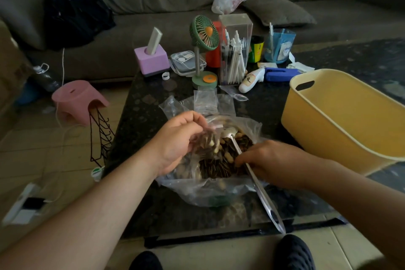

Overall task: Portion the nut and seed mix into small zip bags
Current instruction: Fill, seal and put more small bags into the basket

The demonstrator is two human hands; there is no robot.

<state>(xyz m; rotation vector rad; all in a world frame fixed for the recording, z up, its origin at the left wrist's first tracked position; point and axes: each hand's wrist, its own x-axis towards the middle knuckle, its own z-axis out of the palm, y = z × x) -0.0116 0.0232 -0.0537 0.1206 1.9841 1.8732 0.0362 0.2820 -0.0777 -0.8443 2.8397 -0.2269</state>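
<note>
A large clear plastic bag [210, 193] lies open on the dark table, full of a nut and seed mix [221, 162] of dark seeds and pale peanuts. My left hand [177, 140] grips a small zip bag [208, 140] partly filled with the mix, holding it over the big bag. My right hand [269, 160] holds the long handle of a metal spoon [256, 180], whose bowl rests on the mix near the small bag's mouth. Several empty small zip bags [206, 101] lie just behind the big bag.
A yellow plastic tub [341, 120] stands at the right of the table [142, 120]. At the back are a green desk fan [203, 50], a clear pen box [235, 50], a pink block [152, 59] and a blue cup [279, 46]. A pink stool [79, 101] stands on the floor at left.
</note>
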